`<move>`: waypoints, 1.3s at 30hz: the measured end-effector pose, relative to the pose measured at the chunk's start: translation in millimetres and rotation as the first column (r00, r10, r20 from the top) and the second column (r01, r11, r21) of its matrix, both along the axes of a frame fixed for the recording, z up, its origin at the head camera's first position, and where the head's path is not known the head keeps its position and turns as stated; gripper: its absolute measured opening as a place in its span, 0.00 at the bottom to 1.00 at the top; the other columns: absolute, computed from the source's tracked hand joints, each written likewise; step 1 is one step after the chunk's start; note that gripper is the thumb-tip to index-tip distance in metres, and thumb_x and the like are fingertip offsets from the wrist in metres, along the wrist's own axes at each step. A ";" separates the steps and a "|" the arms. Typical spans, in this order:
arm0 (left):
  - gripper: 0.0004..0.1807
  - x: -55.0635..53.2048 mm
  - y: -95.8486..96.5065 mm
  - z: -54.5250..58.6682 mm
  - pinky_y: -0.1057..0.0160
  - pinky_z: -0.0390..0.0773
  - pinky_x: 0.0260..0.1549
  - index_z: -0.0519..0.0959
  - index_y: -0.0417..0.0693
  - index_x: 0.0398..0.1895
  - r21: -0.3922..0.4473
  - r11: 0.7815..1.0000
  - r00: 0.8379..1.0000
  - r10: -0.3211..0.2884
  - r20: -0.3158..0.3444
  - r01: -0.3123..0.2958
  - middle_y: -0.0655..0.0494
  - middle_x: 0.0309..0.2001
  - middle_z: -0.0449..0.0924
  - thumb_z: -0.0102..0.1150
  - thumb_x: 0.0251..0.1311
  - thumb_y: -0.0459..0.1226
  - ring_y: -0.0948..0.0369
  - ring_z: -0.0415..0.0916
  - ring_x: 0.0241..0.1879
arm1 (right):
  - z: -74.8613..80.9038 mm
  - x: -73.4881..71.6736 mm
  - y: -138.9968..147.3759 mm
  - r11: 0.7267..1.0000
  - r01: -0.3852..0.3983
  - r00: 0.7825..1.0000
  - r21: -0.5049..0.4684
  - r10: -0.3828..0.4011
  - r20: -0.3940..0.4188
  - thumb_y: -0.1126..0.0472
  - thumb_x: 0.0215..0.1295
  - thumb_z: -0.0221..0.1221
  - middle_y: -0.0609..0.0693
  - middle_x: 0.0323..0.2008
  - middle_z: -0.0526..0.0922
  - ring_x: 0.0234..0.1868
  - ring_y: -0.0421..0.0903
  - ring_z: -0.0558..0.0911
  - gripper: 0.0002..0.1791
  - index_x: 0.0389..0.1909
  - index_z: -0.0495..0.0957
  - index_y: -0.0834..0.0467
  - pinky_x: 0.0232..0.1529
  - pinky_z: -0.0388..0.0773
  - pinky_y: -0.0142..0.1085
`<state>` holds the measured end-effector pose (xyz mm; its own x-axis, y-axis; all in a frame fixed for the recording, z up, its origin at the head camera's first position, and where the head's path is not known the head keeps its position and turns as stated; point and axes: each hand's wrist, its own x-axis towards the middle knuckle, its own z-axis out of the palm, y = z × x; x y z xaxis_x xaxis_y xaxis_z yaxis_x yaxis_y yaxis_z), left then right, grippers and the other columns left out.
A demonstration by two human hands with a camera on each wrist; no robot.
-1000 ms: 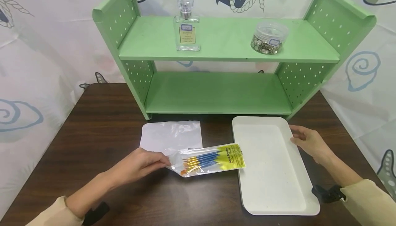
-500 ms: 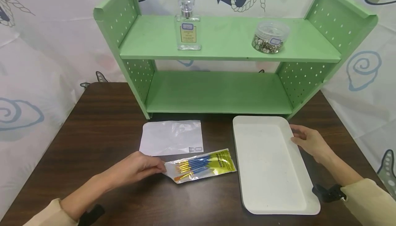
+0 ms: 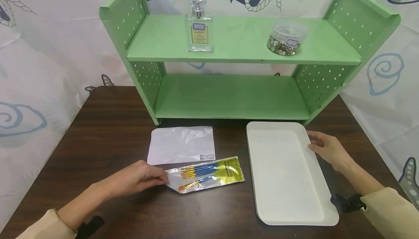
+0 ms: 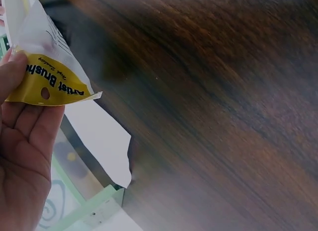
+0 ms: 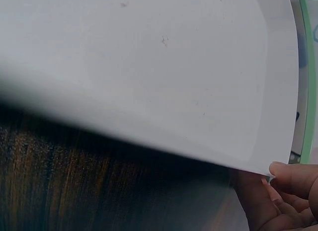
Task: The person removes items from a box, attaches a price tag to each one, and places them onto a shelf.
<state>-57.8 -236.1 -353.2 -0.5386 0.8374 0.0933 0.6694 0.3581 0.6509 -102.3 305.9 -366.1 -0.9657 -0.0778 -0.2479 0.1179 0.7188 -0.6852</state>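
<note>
My left hand [image 3: 144, 176] pinches the left end of a clear packet of artist paintbrushes [image 3: 199, 175]. In the left wrist view, the thumb [image 4: 12, 74] presses a yellow printed part of the packet [image 4: 49, 84], with fingers behind it. Blue handles and golden bristle ends show through the plastic. At the right, my right hand [image 3: 328, 151] grips the long right rim of a white rectangular tray [image 3: 291, 173]. The right wrist view shows the thumb [image 5: 285, 174] on the tray's rim [image 5: 248, 164] and fingers below it.
A white sheet or flat pouch [image 3: 181, 146] with two small labels lies behind the packet. A green two-tier shelf [image 3: 229, 97] stands at the back of the dark wooden table [image 3: 108, 130]. Its upper tier bears a perfume bottle [image 3: 199, 26] and a lidded clear jar [image 3: 286, 39].
My left hand has drawn the brush packet leftward, off the tray's left edge and away from the white sheet's labels. My right hand and the tray stay where they were.
</note>
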 end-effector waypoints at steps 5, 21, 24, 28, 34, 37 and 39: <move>0.11 -2.8 -5.1 -2.1 0.79 0.73 0.33 0.80 0.52 0.37 -0.008 1.000 1.000 -0.010 0.012 0.011 0.65 0.36 0.83 0.60 0.57 0.27 0.68 0.78 0.32 | -0.4 -0.4 0.5 1.000 0.003 1.000 -0.006 -0.003 0.006 0.69 0.65 0.53 0.77 0.54 0.70 0.48 0.63 0.78 0.30 0.66 0.56 0.72 0.42 0.80 0.48; 0.11 -7.4 -14.4 -4.5 0.73 0.76 0.32 0.81 0.56 0.37 -0.090 0.996 0.995 0.012 0.099 -0.003 0.66 0.36 0.82 0.58 0.60 0.29 0.73 0.75 0.33 | -0.6 0.0 2.3 1.000 -0.013 1.000 -0.013 0.013 0.001 0.68 0.66 0.52 0.77 0.53 0.70 0.48 0.63 0.78 0.30 0.66 0.55 0.72 0.43 0.79 0.49; 0.11 -7.9 -15.2 -5.0 0.73 0.76 0.32 0.81 0.57 0.37 -0.097 0.995 0.996 0.013 0.087 -0.005 0.67 0.36 0.82 0.58 0.59 0.29 0.75 0.73 0.33 | -0.5 0.0 2.2 1.000 -0.014 1.000 -0.013 0.014 0.002 0.69 0.66 0.52 0.77 0.54 0.69 0.48 0.64 0.78 0.30 0.66 0.55 0.72 0.43 0.79 0.48; 0.11 -8.3 -15.9 -6.9 0.75 0.73 0.27 0.81 0.58 0.37 -0.111 0.994 0.997 0.021 0.079 -0.013 0.68 0.36 0.81 0.59 0.58 0.29 0.76 0.70 0.31 | -0.5 -0.4 2.2 1.000 -0.012 1.000 -0.013 0.012 0.009 0.68 0.66 0.52 0.77 0.54 0.69 0.49 0.65 0.77 0.30 0.66 0.55 0.72 0.43 0.79 0.48; 0.11 -8.6 -16.2 -10.0 0.75 0.71 0.25 0.81 0.58 0.38 -0.141 0.990 0.994 0.045 0.102 -0.030 0.72 0.36 0.80 0.59 0.59 0.30 0.76 0.68 0.30 | -0.3 -0.7 2.0 1.000 -0.010 1.000 -0.014 0.010 0.014 0.68 0.66 0.52 0.77 0.54 0.69 0.49 0.66 0.77 0.31 0.66 0.55 0.72 0.45 0.78 0.51; 0.11 -8.6 -16.2 -11.0 0.75 0.71 0.25 0.81 0.57 0.38 -0.145 0.989 0.992 0.052 0.112 -0.036 0.71 0.37 0.80 0.59 0.58 0.30 0.75 0.69 0.30 | -0.2 -0.8 1.9 1.000 -0.011 1.000 -0.011 0.011 0.017 0.68 0.66 0.52 0.77 0.55 0.68 0.49 0.66 0.76 0.30 0.67 0.55 0.72 0.45 0.77 0.53; 0.11 -8.5 -16.2 -11.4 0.75 0.71 0.25 0.82 0.57 0.38 -0.146 0.989 0.992 0.054 0.114 -0.037 0.70 0.37 0.81 0.59 0.58 0.30 0.75 0.69 0.31 | 0.0 -0.8 1.9 1.000 -0.011 1.000 -0.010 0.011 0.018 0.68 0.66 0.52 0.77 0.55 0.68 0.50 0.66 0.76 0.31 0.67 0.55 0.72 0.45 0.77 0.53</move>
